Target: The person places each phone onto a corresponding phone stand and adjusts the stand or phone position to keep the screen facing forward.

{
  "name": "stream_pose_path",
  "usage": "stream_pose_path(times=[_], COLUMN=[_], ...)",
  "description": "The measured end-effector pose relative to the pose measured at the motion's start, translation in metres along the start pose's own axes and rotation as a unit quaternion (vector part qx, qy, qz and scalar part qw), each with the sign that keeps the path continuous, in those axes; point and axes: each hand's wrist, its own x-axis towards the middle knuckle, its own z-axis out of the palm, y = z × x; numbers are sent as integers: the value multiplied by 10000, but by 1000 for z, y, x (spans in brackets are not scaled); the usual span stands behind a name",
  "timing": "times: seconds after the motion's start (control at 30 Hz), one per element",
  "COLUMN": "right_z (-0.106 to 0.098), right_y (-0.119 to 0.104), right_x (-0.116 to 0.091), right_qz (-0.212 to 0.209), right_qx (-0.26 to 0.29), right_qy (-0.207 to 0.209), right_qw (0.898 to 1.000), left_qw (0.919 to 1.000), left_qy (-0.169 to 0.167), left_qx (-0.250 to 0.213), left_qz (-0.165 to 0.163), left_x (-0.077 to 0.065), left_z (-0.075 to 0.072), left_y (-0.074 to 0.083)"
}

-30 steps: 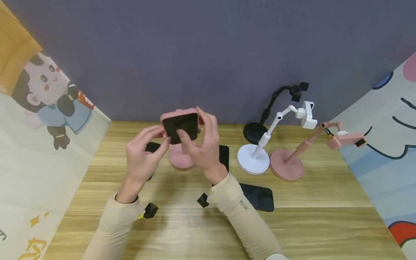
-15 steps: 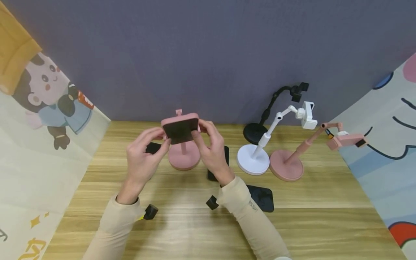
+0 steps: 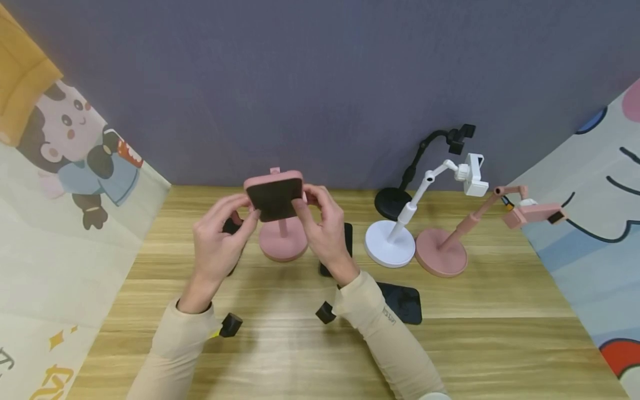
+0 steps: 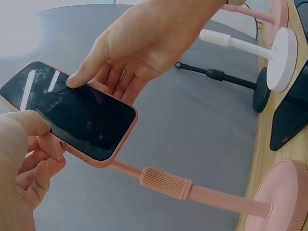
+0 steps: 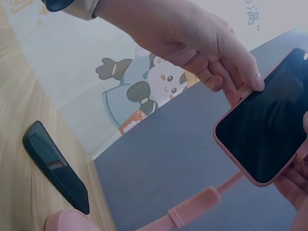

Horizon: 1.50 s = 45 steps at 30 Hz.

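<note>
Beige sleeves [image 3: 167, 344], qty 2, on the person's forearms; lettering on R sleeve, too small to read.

Blk blocks, qty 2: L block [image 3: 230, 325] beside L cuff; R block [image 3: 325, 312] beside R cuff.

Loose phone no. 1 [image 3: 404, 304], blk, flat on wood-grain counter [image 3: 490, 344], just beside R forearm.

Hands, qty 2, both occupied. L hand [image 3: 217, 241]: nearly closed, thumb at phone's edge, fingers curled about pink clamp block [image 4: 50, 146], pinching the two together. R hand [image 3: 325, 228]: thumb on screen near edge, other fingers curled behind, gripping the case.

Pink-cased phone [image 3: 275, 199], qty 1: btwn the hands, raised above counter, sideways, tilted, dark screen toward the person; at head of pink stand [image 4: 166, 183], clamp block at its long edge. Whether fully clamped: can't tell.

Pink stand: round base, ribbed collar, upright, btwn phones 2 & 3.

Loose phone no. 2 [image 3: 348, 240], blk, part hidden by R wrist. Loose phone no. 3 [image 5: 55, 166], blk, on counter, mostly behind L hand in head view.

Spare stands, R side: dusty-pink stand [image 3: 466, 223], jointed arm; white stand [image 3: 408, 213], ditto, bases side by side; blk stand [image 3: 409, 176], farthest back.

Backing: grey-blue panel [image 3: 320, 83]; cartoon-print panel [image 3: 55, 250], L.
</note>
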Motion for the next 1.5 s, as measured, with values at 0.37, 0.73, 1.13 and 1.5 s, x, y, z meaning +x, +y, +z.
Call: stream_pose_path(times=[0.37,0.73,1.13,1.5], right_z=[2,2,7,7], right_y=[-15,-29,-40,-43], right_x=[5,13,15,15], right_qz=[290,798,1080,1111], right_qx=[-121,-101,45,57], right_qy=[109,125,154,32], right_qw=[9994,9967,9940,9938], left_qw=[9988,9911,9828,9723], left_qy=[139,286,330,358], left_qx=[-414,-1138,-1510,-1881], left_qz=[-236,-622,-1011,-1343], left_x=[10,20,23,24], left_z=[-3,-5,-11,-13], left_y=[5,10,5,9])
